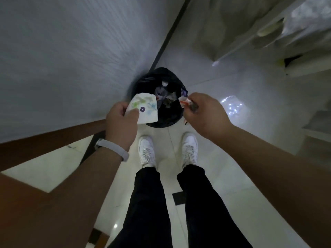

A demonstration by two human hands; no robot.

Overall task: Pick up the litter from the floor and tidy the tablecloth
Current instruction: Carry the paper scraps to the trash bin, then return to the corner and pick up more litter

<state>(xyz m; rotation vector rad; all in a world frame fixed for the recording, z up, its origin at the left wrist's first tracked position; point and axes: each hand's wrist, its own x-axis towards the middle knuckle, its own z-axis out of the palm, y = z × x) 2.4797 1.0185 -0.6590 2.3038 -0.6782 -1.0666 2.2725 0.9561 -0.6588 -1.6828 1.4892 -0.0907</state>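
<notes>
Over the near-left rim of the bin we log the first piece of litter: a white paper napkin printed with green, blue and purple flowers. It is held clear of the floor and overlaps the bin's rim in our view. The left hand grips it by its near-left edge, thumb on top and fingers curled beneath, so the sheet fans out toward the bin's mouth. Over the near-right rim we log a second piece: a small white-and-orange wrapper, pinched in the right hand between the thumb and curled fingers. Something dark shows in the same pinch, too blurred for us to identify. Both hands are closed on their items; we cannot tell whether either item touches the bin. The bin is lined with a black bag and holds mixed rubbish, pale and purplish scraps, detail unclear. On the left wrist, nearer us than the bin, sits a pale wristband. Just short of the bin two white shoes stand side by side on the glossy pale tiled floor, toes toward it, with black trousers above. Left of the bin rises a pale wall, with a brown wooden band running below it. Right of the bin a patch of glare lies on the tiles. Beyond the bin to the right hangs a pale drape, too blurred to name.
</notes>
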